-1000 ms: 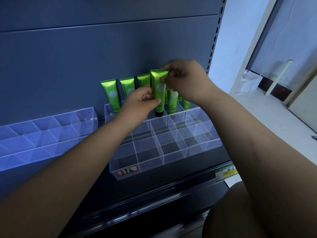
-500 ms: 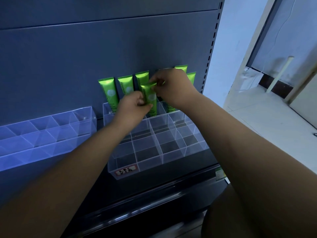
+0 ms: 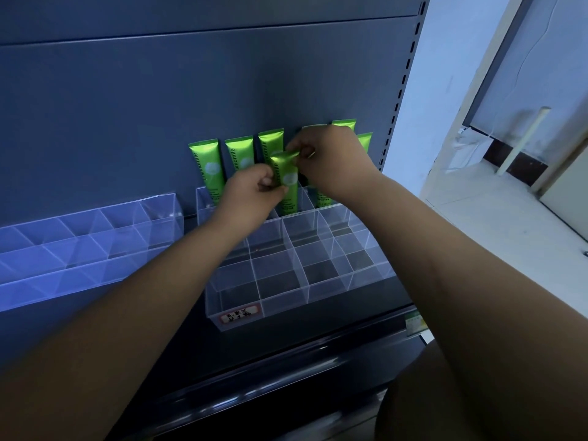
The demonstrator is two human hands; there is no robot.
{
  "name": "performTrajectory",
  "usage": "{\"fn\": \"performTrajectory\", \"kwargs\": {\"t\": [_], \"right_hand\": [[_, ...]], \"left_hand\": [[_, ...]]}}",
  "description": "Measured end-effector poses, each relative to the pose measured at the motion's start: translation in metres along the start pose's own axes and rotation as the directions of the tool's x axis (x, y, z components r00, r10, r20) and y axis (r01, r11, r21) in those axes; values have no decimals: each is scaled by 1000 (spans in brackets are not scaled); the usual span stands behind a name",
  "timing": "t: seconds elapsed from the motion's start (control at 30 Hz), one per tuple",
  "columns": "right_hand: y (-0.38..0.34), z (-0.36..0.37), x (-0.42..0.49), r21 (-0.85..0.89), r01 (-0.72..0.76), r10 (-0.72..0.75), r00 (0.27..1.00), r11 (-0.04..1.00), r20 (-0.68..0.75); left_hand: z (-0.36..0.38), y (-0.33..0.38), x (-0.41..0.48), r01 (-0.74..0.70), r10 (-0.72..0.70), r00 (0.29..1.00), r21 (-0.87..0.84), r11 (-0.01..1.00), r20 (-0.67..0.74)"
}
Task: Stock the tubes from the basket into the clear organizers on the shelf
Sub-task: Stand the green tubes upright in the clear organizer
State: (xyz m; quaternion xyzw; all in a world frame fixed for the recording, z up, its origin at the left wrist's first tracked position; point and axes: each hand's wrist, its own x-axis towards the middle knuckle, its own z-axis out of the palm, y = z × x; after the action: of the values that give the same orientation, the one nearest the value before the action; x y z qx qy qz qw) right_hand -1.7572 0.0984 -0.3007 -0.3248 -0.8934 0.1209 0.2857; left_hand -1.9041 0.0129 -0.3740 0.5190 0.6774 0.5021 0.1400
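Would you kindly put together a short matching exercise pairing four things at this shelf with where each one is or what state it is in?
Things:
1. held tube
2. leftmost tube
3. left organizer
4. handwritten label

States:
A. on the front wall of the right organizer
B. no tubes in it
C. gripped by left hand and right hand
D. standing upright in the back row, untouched

Pairs: 1-C, 2-D, 3-B, 4-A
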Motion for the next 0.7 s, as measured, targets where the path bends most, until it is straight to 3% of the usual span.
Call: {"fn": "performTrajectory", "kwargs": {"t": [0.7], "right_hand": [[-3, 2, 0, -85, 60, -56, 997, 995, 48]], "left_hand": [[1, 4, 4, 9, -9, 1000, 5, 1000, -14]]}}
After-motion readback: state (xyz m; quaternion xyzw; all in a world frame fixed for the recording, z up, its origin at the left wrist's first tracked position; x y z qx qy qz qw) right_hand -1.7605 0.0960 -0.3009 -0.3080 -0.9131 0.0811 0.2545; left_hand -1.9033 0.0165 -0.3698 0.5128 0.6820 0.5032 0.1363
